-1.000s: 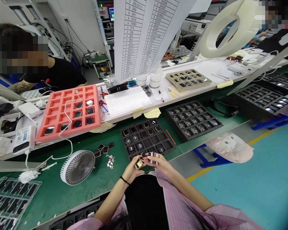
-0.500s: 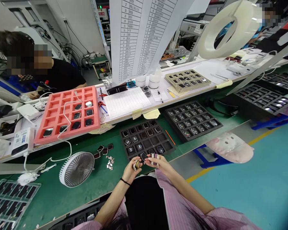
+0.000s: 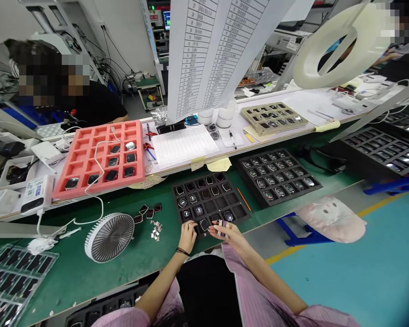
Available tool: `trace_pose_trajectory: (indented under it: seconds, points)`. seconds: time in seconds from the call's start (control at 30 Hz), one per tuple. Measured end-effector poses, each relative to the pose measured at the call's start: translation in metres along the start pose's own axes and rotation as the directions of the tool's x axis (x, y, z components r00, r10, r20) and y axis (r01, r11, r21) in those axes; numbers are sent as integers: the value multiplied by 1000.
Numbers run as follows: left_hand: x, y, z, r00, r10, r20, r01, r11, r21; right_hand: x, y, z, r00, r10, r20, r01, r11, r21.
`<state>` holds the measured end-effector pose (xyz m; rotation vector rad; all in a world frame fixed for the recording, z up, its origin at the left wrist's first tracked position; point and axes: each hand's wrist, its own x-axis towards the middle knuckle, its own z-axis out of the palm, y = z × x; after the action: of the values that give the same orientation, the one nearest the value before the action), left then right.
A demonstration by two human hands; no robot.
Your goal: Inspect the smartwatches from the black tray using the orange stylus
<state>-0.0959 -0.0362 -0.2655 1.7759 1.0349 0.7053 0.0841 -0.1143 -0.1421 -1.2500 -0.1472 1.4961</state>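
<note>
Head view: a black rounded-rectangular watch body lies at the near edge of a black compartmented tray. The left hand is released; the grip of the right hand cannot be determined. Careless finger contact could scratch the watch body.

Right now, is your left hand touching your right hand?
Apart. The head view shows the left hand and the right hand separated, with part of the black tray showing between them.
</note>
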Motion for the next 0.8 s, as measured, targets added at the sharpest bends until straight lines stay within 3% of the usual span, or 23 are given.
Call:
trace_pose_trajectory:
  seconds: [0.2, 0.63, 0.8]
  points:
    - [-7, -11, 8, 994, 105, 1, -104, 984, 142, 1, 0, 0, 1000, 13, -9, -13, 1000, -21]
    - [-2, -24, 11, 983, 139, -118, -102, 957, 271, -5, 7, -2, 999, 46, -15, -46, 997, -56]
    - [-1, -32, 17, 985, 162, -53, -138, 942, 307, -7, 8, -2, 999, 47, -8, -48, 997, -56]
